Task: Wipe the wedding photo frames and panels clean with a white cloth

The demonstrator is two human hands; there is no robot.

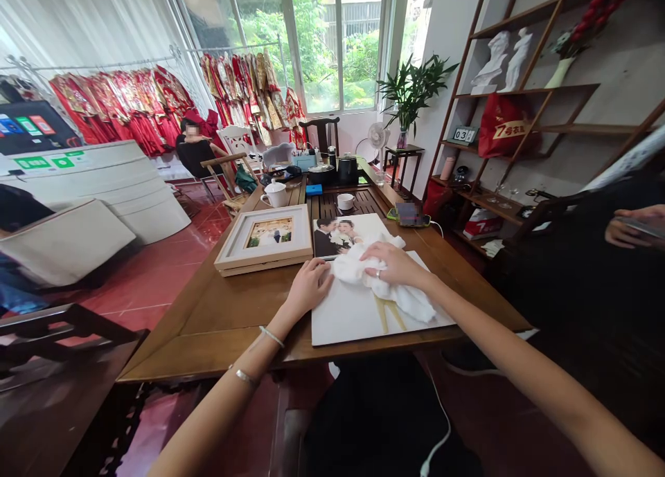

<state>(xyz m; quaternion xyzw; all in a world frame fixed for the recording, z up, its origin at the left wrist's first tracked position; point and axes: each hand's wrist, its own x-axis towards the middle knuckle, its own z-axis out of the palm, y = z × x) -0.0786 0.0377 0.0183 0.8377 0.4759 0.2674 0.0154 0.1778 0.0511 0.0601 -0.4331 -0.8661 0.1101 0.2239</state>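
Note:
A white cloth (364, 266) lies bunched on a wedding photo panel (337, 318) at the table's front edge. My right hand (391, 262) presses on this cloth with its fingers curled into it. At the panel's left edge rests my left hand (310, 284), its fingers laid over the border and slightly apart. Beyond the hands, a second photo panel (371, 224) shows a couple in dark and white clothes; the cloth covers part of it. To the left is a pale wooden picture frame (228, 252) with a wide white mat, seemingly stacked on another.
The wooden table (249, 325) also bears a lidded white mug (274, 193), a small white cup (345, 201), a blue box (314, 190) and a phone (413, 214) on a cable. A person's hand (623, 229) holds a phone at right. Shelves stand behind.

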